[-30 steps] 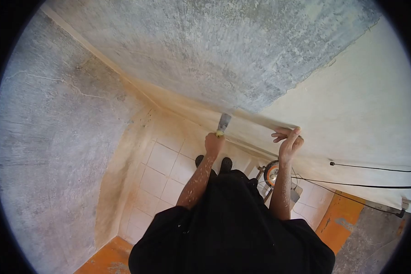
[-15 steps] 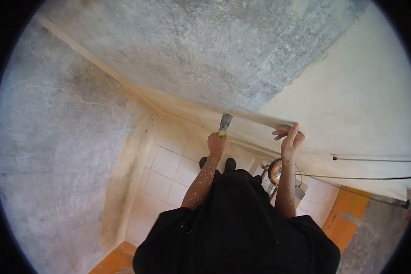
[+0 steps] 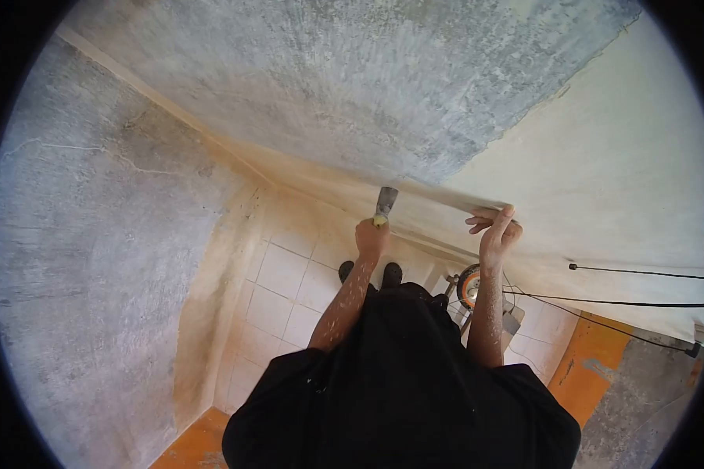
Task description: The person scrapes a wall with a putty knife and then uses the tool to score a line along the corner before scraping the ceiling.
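My left hand [image 3: 371,238] is wrapped round the handle of a putty knife [image 3: 386,202]. Its wide metal blade points away from me, with the edge close to the wall [image 3: 344,86] at the lower border of the grey, scraped area. To the right, my right hand [image 3: 498,234] is raised beside the cream-coloured part of the wall, fingers spread and nothing in it. White specks cover both forearms.
Below my right forearm stands a round device with an orange ring [image 3: 469,288] on the tiled floor [image 3: 278,273]. Dark cables [image 3: 618,302] run along the wall at right. Another grey wall [image 3: 109,258] meets this one in a corner at left.
The putty knife and my left hand have shifted very slightly up in the view. My right hand stays almost where it was, and the whole view has tilted a little.
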A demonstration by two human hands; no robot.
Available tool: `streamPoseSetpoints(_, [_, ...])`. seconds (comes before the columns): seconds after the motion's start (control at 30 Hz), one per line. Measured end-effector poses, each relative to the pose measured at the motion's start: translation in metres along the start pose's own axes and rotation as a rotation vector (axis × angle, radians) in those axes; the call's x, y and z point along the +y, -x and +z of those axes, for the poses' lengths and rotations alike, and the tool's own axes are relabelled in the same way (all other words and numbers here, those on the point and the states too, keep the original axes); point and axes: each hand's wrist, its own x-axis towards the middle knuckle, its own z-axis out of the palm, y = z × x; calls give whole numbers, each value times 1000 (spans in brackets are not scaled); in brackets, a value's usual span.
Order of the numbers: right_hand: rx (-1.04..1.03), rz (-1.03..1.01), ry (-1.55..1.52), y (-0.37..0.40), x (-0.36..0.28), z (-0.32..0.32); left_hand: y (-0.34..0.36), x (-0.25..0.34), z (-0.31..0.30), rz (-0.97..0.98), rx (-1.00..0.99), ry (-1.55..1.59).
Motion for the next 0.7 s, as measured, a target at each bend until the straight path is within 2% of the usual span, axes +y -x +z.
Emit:
streamPoseSetpoints(0.03, [6,13,5,2,-1,-1,-2,-2,1,-51,11,25])
streamPoseSetpoints(0.23, [15,-27,3,-6,-6,4,-1,-4,-7,85,65,-80])
streamPoseSetpoints(0.33, [5,-15,33,3,-3,-3,-9,-3,-12,-75,59,-78])
streamPoseSetpoints(0.43, [15,-35,39,-5,0,-1,1,40,-21,92,24,51])
streamPoseSetpoints(0.53, [44,-42,32,-3,-2,4,-4,23,-18,97,85,-18])
streamPoseSetpoints(0.63, [33,-46,35,-5,-2,2,-6,3,-19,22,121,-137])
streamPoseSetpoints(0.7, [37,-26,41,-3,-4,2,-3,21,-26,61,64,-104])
